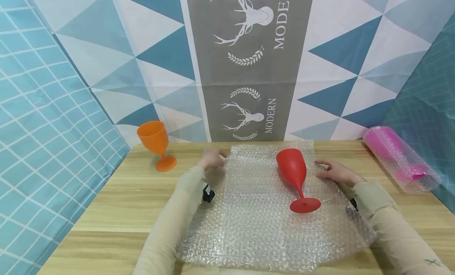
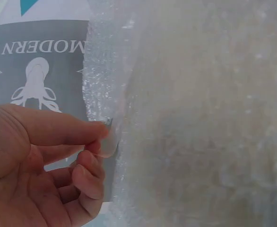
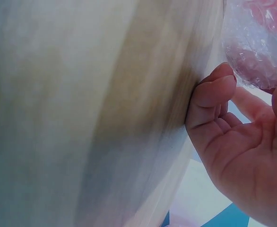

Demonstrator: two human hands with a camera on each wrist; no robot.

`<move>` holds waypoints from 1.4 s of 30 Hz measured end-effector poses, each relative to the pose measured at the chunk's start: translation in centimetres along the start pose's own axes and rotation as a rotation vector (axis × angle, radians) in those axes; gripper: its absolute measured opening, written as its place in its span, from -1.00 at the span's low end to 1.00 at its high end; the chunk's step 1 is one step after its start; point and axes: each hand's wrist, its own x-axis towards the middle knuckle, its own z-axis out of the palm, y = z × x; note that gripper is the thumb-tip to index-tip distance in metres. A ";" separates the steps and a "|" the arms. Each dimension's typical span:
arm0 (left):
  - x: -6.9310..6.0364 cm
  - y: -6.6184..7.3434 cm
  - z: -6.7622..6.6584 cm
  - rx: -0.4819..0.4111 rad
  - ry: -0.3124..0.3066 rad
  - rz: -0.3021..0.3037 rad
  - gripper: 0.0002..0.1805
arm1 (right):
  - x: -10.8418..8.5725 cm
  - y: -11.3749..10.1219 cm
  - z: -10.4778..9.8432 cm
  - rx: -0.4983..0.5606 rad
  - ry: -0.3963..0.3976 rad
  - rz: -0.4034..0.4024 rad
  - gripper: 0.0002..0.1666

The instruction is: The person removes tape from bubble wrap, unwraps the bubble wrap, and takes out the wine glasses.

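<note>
A red plastic goblet (image 1: pixel 292 169) lies on its side on a sheet of clear bubble wrap (image 1: pixel 259 231), right of its middle. At the sheet's far left edge, my left hand (image 1: pixel 212 159) pinches the bubble wrap; the left wrist view shows the edge between thumb and index finger (image 2: pixel 93 132). Beside the goblet, my right hand (image 1: pixel 337 173) holds the sheet's right edge. In the right wrist view its fingers (image 3: pixel 214 94) are bent close to the tabletop, under bubble wrap with a reddish shape showing through. The thumb is partly cut off there.
An orange goblet (image 1: pixel 155 141) stands at the back left of the wooden table (image 1: pixel 117 214). A pink goblet (image 1: pixel 394 152) wrapped in bubble wrap lies at the far right. Patterned fabric (image 1: pixel 249 70) rises behind the table.
</note>
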 end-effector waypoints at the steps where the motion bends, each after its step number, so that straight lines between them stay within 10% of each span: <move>1: 0.0 0.1 -0.1 -0.015 0.017 -0.007 -0.47 | 0.0 0.0 0.0 -0.001 0.000 0.001 -0.26; 21: 0.3 3.6 -0.7 0.031 0.175 -0.006 -0.54 | -0.1 -0.1 0.1 -0.022 0.012 -0.004 -0.31; 42: 1.6 8.5 4.6 -0.048 0.041 0.067 -0.54 | -0.1 0.2 -0.1 -0.008 0.002 0.006 -0.35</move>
